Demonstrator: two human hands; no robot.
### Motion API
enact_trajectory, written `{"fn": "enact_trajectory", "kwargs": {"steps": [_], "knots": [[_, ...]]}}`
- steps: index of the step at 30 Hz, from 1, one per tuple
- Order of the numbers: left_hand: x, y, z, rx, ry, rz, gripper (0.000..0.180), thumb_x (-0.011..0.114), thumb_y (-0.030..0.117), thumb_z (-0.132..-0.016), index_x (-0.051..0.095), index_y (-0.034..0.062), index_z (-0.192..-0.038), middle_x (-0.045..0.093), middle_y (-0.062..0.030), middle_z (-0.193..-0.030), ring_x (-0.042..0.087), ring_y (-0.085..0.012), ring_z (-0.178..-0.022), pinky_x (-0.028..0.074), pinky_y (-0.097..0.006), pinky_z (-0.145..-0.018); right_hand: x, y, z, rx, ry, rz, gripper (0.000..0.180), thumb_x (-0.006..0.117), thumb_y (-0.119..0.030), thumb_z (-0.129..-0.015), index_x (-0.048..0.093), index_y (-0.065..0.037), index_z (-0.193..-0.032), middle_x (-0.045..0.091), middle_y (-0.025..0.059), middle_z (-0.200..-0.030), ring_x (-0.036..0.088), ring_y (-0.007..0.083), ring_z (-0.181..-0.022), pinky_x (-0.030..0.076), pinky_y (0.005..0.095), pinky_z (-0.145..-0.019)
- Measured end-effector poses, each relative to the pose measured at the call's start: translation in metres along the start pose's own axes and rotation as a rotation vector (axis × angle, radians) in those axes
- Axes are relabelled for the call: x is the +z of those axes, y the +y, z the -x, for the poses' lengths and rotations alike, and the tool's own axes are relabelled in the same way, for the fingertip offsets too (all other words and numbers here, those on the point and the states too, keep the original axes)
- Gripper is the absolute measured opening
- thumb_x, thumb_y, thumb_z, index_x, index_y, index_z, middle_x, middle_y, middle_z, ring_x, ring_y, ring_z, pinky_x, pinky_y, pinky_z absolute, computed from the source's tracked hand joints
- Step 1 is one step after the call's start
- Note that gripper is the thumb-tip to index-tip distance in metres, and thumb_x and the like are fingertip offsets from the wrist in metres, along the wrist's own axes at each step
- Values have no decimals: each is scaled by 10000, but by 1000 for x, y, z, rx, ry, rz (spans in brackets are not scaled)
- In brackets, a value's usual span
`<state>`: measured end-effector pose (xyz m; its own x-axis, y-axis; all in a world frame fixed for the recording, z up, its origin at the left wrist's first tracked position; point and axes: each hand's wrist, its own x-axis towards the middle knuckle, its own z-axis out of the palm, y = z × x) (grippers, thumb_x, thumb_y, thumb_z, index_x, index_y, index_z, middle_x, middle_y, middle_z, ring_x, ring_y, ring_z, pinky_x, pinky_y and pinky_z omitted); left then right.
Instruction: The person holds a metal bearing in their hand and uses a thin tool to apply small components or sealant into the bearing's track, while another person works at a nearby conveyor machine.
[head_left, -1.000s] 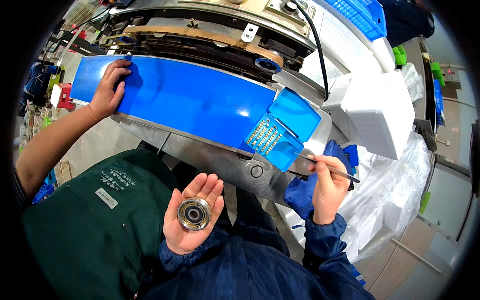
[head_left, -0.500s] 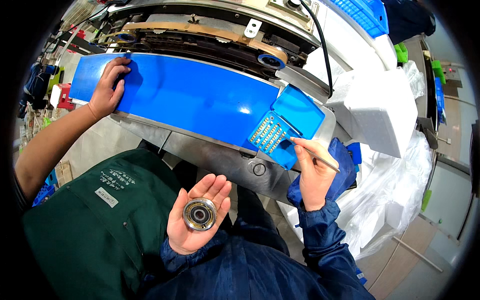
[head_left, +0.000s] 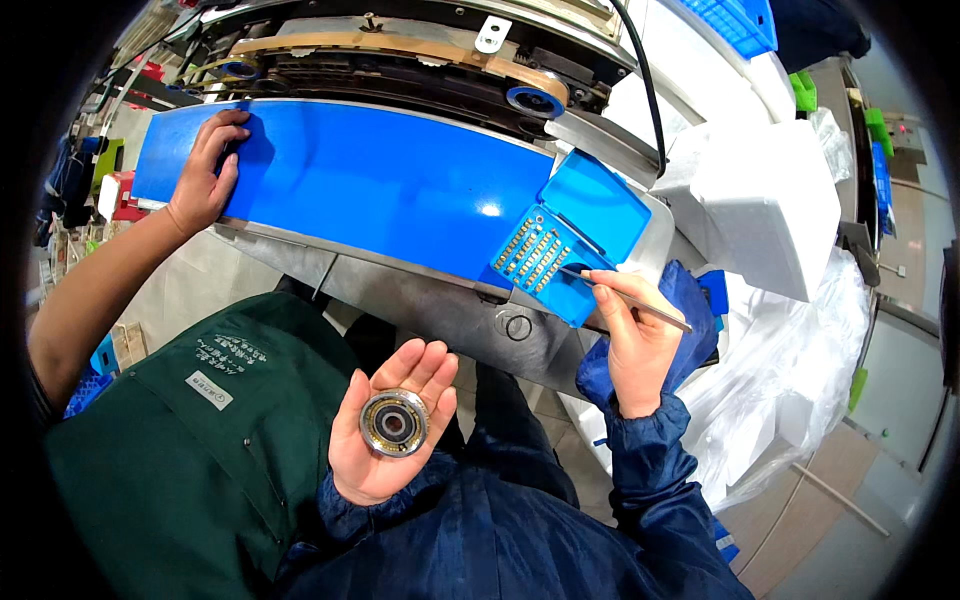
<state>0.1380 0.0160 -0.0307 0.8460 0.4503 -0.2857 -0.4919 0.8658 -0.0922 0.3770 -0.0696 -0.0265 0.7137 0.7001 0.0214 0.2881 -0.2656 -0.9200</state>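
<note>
On the flat palm of my left hand rests a round metal bearing, with a dark centre and a gold-coloured ring. Its fingers are stretched out, and the thumb lies beside the bearing. My right hand pinches a slim metal screwdriver, tilted with its tip over an open blue bit case. Rows of small gold-coloured bits fill the left part of the case. Its lid is folded back toward the machine. Whether the tip touches the case, I cannot tell.
A co-worker in a green apron sits at my left, with a hand on the blue conveyor belt. Behind stands a belt-driven machine. White foam blocks and plastic wrap lie right. A black ring sits on the metal edge.
My right hand with the screwdriver has shifted slightly down and right, its tip now over the case's lower right part. The bearing stays on my left palm, its tilt slightly changed.
</note>
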Motion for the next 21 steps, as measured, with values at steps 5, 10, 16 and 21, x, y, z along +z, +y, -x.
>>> {"fn": "enact_trajectory", "kwargs": {"steps": [5,10,16,21], "knots": [[1,-3,1,-9,15,-15,550,322,384,-991,322,-1,-1385,343,-157,-1436,281,-273,-1360,280,-399,-1106,2,4,5,-15,4,-50,125,658,40,-792,683,19,-913,609,71,-763,547,107,-680,417,227,-602],[3,-4,-1,-27,3,-3,550,337,378,-989,317,-2,-1387,337,-159,-1440,279,-279,-1360,291,-403,-1098,2,4,11,15,-13,-23,152,667,52,-768,688,7,-911,623,74,-753,556,122,-681,423,233,-604],[2,-4,2,-28,22,-1,550,347,377,-988,318,0,-1387,339,-156,-1439,277,-279,-1362,293,-404,-1097,6,5,12,-9,-16,-9,145,675,32,-770,691,1,-911,641,79,-769,566,125,-680,430,231,-603],[3,-3,1,-30,31,10,550,352,374,-986,318,-1,-1387,341,-154,-1438,271,-276,-1364,289,-403,-1099,6,5,12,18,-23,-16,143,680,20,-771,690,0,-912,653,83,-782,569,128,-684,437,240,-603]]}}
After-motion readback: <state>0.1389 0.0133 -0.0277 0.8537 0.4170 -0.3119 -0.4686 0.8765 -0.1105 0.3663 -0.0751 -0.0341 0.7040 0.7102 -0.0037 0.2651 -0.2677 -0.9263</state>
